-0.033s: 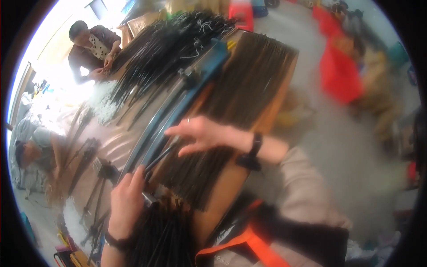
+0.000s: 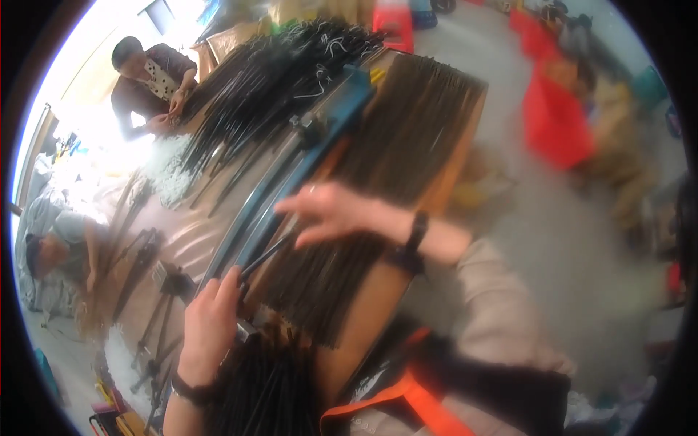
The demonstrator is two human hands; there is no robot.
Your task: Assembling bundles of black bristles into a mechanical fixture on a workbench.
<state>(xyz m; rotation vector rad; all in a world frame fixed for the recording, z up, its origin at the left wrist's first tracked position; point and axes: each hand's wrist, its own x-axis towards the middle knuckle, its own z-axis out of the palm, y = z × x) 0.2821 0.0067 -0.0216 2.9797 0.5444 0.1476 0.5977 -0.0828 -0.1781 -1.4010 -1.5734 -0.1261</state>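
Note:
My left hand (image 2: 209, 328) is closed at the near end of a long blue metal bar fixture (image 2: 294, 173). A thin dark rod (image 2: 266, 259) slants up and right from its fingers. My right hand (image 2: 329, 209) hovers over the fixture's right edge, thumb and fingers apart, close to the rod's far end; its fingers are slightly blurred. Beneath and beyond the right hand lies a wide layer of thin dark rods (image 2: 407, 120) on the orange-brown tabletop (image 2: 367, 309). A bundle of black rods (image 2: 265, 385) sits beside my left wrist. A metal clamp block (image 2: 311, 129) is mounted toward the fixture's far end.
Across the table, a co-worker (image 2: 149, 80) handles small items beside a heap of black rods (image 2: 276, 80). Another person (image 2: 62, 247) works at the left. White pieces (image 2: 171, 171) lie in a pile. A red bag (image 2: 556, 120) and a red stool (image 2: 394, 29) stand beyond the table.
Both hands have shifted very slightly up and to the right, with the thin rod moving along. Little else differs.

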